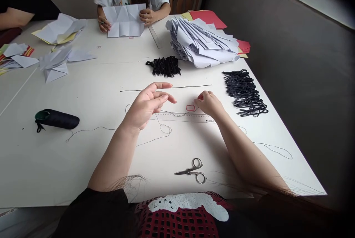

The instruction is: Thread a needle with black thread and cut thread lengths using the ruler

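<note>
My left hand (148, 105) hovers over the white table (83, 156), fingers stretched out and apart, just above a clear ruler (188, 118). My right hand (208, 103) rests at the ruler's right part with its fingertips pinched together on a thin black thread (163, 129) that runs along the ruler and loops toward me. A straight cut length of black thread (166, 88) lies just beyond both hands. Small scissors (194, 171) lie closed near the front edge, between my forearms.
Two bundles of black thread pieces lie at the middle back (165, 66) and at right (244, 92). A stack of folded white paper (202, 42) stands behind. A black case (57, 119) lies left. A person across the table holds a creased sheet (124, 20).
</note>
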`<state>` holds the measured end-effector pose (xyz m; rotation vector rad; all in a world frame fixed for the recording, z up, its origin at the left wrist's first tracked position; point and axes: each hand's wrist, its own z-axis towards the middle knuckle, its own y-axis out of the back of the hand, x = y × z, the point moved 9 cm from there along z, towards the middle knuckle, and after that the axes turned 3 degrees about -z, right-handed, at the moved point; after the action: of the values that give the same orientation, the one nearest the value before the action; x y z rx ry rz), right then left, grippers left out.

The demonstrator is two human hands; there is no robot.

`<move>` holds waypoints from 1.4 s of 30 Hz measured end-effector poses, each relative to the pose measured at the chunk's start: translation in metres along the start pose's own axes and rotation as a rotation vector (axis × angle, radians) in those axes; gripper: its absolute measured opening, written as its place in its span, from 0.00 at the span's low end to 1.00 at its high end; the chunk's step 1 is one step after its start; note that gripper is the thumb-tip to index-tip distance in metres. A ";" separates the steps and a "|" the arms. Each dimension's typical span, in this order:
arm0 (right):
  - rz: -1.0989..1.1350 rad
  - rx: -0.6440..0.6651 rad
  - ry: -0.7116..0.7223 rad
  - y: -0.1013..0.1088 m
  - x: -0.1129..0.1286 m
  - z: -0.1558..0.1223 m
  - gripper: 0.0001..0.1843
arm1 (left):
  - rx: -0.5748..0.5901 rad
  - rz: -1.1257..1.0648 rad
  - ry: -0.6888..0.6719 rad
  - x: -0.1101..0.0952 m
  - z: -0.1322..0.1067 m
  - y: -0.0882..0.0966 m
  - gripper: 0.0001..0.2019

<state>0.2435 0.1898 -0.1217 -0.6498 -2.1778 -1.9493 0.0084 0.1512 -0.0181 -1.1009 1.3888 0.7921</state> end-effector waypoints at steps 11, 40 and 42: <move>0.308 -0.031 0.230 0.045 0.040 -0.021 0.06 | -0.023 -0.117 0.080 0.019 0.005 -0.006 0.15; 1.085 -0.023 0.405 0.065 0.112 -0.083 0.08 | -0.050 0.196 -0.296 -0.009 -0.008 -0.025 0.26; 1.073 -0.024 0.427 0.068 0.113 -0.084 0.09 | -0.039 0.151 -0.285 -0.007 -0.006 -0.025 0.24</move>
<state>0.1557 0.1365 -0.0042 -0.9978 -1.1330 -1.3305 0.0295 0.1382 -0.0074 -0.8803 1.2277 1.0461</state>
